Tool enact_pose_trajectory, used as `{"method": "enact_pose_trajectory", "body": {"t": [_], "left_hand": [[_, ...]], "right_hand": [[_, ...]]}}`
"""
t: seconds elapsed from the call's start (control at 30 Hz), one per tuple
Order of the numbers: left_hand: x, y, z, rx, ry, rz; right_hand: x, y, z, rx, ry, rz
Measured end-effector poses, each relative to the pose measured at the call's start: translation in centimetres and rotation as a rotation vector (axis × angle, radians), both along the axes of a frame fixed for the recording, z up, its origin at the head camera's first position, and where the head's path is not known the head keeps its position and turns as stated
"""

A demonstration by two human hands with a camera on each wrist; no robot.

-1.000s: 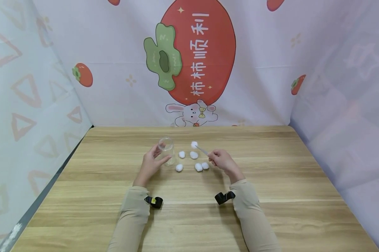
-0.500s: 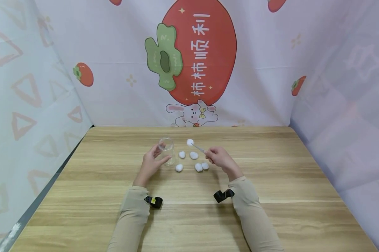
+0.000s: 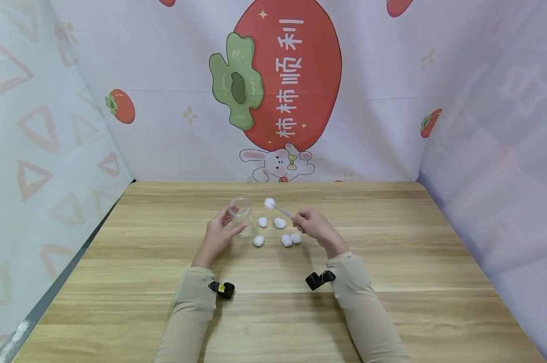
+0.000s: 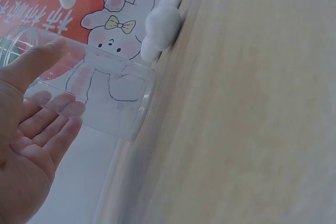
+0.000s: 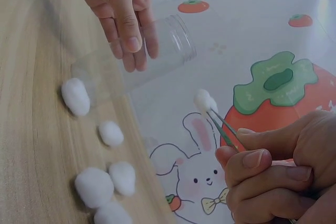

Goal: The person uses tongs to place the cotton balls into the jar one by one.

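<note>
My left hand (image 3: 221,233) holds a clear, lidless jar (image 3: 240,217) upright on the table, thumb on one side and fingers on the other. Through its wall no contents show. Metal tweezers (image 5: 223,129) are pinched between the thumb and fingers of my right hand (image 3: 314,224). A white cotton ball (image 5: 203,99) sits between the tweezer tips, raised above the table to the right of the jar's mouth. Under it on the table lie several more cotton balls, among them one (image 3: 258,241) close to the jar and one (image 3: 280,223) further right.
The wooden table (image 3: 273,312) runs back to a white curtain (image 3: 373,131) printed with a persimmon and a rabbit. Pale curtains also hang at the left and right sides. A black camera strap (image 3: 223,290) is on each wrist.
My right hand has moved left, bringing the tweezers and the gripped cotton ball nearer to the jar's mouth and a little higher in view. The left hand and jar have stayed put.
</note>
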State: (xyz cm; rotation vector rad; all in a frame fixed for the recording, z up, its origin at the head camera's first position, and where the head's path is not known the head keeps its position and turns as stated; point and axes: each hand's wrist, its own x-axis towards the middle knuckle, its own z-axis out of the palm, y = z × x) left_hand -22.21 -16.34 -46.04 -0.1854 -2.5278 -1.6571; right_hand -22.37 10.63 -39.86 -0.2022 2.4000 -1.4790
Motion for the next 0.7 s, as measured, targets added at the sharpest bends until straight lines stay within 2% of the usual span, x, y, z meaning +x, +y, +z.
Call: {"method": "enact_pose_trajectory", "body": {"t": [0.27,0.7], "left_hand": [[0.1,0.0,0.1,0.016,-0.002,0.0],[0.0,0.1,0.1,0.025,-0.001,0.004]], "right_hand": [[0.0,-0.5,0.5,-0.012,0.033,0.017],[0.2,-1.8,1.5,-0.009,0.038,0.025]]}}
